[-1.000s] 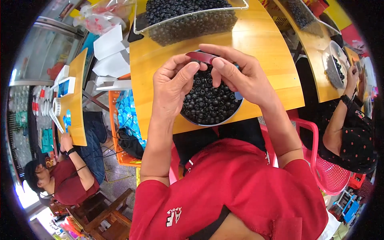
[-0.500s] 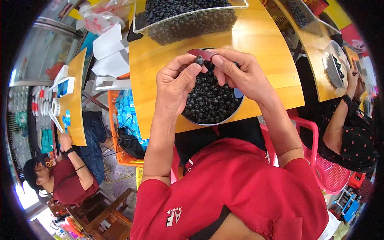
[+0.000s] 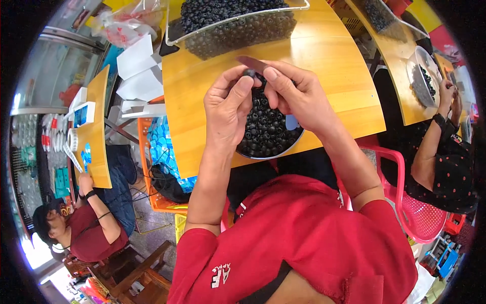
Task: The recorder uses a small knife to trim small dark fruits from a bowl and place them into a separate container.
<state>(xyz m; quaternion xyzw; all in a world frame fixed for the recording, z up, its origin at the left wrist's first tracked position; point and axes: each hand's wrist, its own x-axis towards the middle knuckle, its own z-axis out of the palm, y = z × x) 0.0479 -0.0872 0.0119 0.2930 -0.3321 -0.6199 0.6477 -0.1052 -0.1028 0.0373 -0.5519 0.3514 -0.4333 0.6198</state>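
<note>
My left hand and my right hand meet over a round bowl full of small black caps, at the front edge of a yellow wooden table. Between my left thumb and forefinger I pinch one small black cap. My right hand grips a thin dark red strip that sticks out to the left above my fingers. The two hands touch at the fingertips. A small pale blue piece lies in the bowl under my right palm.
A clear tray heaped with black caps stands at the table's far side. An orange crate with blue packets sits left below. One person sits at the left by a narrow yellow table, another at the right by a bowl and pink chair.
Both hands have lifted slightly away from the bowl toward the far side. The dark red strip now shows more clearly above my right fingers.
</note>
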